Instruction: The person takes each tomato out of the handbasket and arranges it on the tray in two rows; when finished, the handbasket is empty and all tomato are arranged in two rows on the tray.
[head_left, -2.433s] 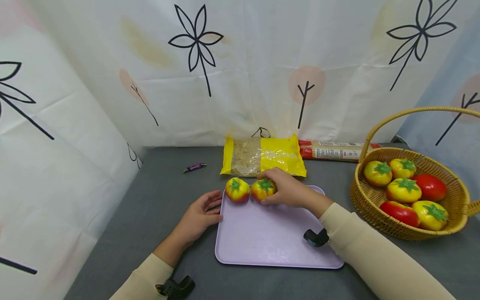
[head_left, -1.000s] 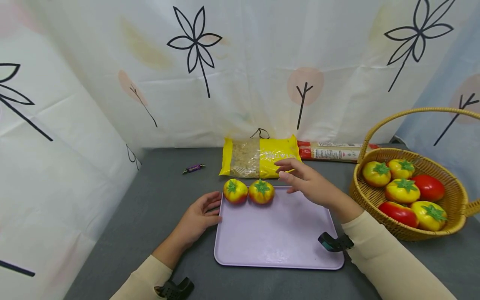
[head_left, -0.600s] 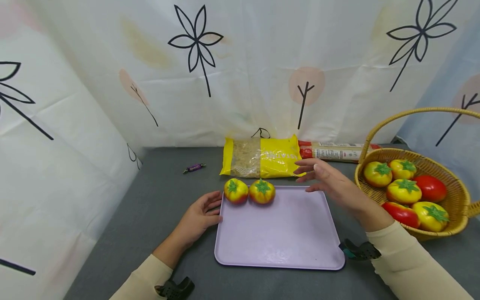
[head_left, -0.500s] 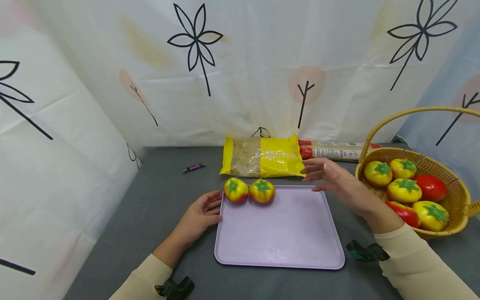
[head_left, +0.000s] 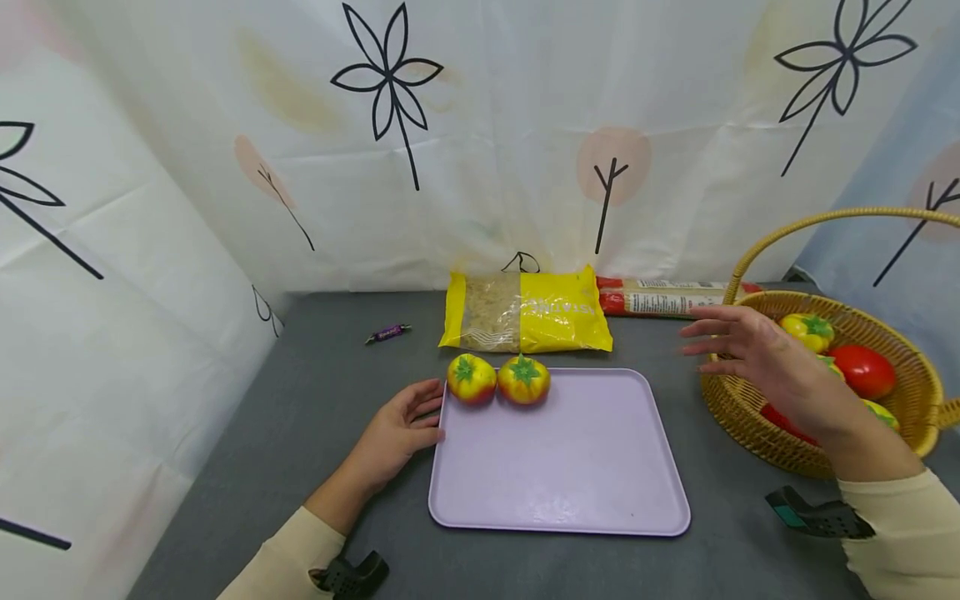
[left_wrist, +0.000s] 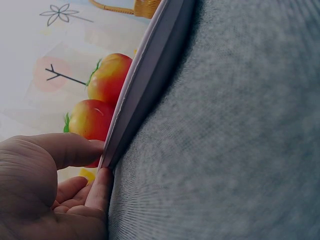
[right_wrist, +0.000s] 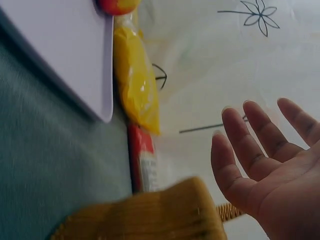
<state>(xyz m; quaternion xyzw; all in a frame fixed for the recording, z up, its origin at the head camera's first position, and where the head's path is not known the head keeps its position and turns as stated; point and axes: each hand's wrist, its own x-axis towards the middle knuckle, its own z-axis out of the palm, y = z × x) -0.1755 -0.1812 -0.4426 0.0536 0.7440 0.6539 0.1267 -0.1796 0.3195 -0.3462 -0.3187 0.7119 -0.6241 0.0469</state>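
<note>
My left hand [head_left: 397, 429] rests at the left rim of a lilac tray [head_left: 562, 467], its fingers relaxed. In the left wrist view the thumb and a finger touch the tray's edge. On the tray's far left corner sit two yellow-and-red persimmon-like fruits, the left fruit [head_left: 472, 380] and the right fruit [head_left: 524, 381], side by side. My right hand [head_left: 780, 367] hovers over the near left side of a wicker basket [head_left: 738, 417], fingers spread and holding nothing. Behind it are red fruit [head_left: 862, 371] and yellow green-topped fruit [head_left: 806, 332]; the hand hides part of them.
A yellow plastic packet [head_left: 562, 312] lies behind the tray. Beside it is a long red-and-clear packet [head_left: 660, 297]. A small purple wrapped candy [head_left: 388, 333] lies at the back left. The basket's tall handle [head_left: 825, 218] arches above the right side.
My right hand has let go of the right fruit on the tray and moved right to the basket. The left hand and both fruits stay about where they were.
</note>
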